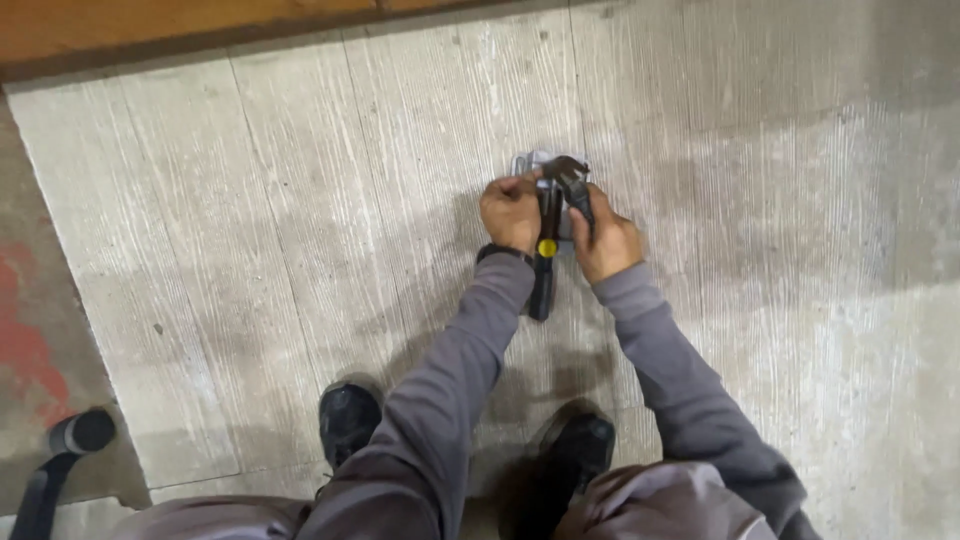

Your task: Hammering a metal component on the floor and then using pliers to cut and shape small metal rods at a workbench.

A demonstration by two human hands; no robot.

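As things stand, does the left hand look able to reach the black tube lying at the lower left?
Probably not: the left hand is on the pliers at the grey fitting, and the black tube lies far off, beyond the left shoe.

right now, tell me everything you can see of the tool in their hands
The pliers-like tool has a dark metal head with curved jaws, dark handles and a yellow spot partway down. It points away from the person, its head over a small grey metal fitting on the concrete floor. The left hand and the right hand both grip it.
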